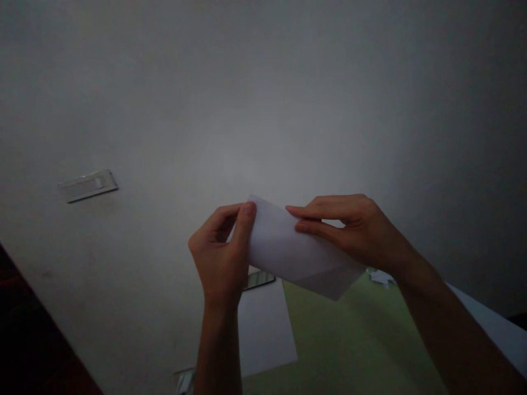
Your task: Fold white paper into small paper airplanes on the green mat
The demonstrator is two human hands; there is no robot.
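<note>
A dim, pale expanse fills your background, above a green surface (349,340). Your left forearm crosses a flat white sheet (267,334). Mid-view, your left hand (222,252) pinches the folded white paper's (288,241) left end, thumb pressed down; your right hand's (349,225) nearly closed fingertips grip its upper edge. Paper scraps (381,277) lie beyond your right wrist.

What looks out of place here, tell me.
Jagged white scraps lie near the right hand, at the far edge of the green surface. Their ragged outline looks odd against the straight-edged white sheet. The held paper shows no clear tear.
</note>
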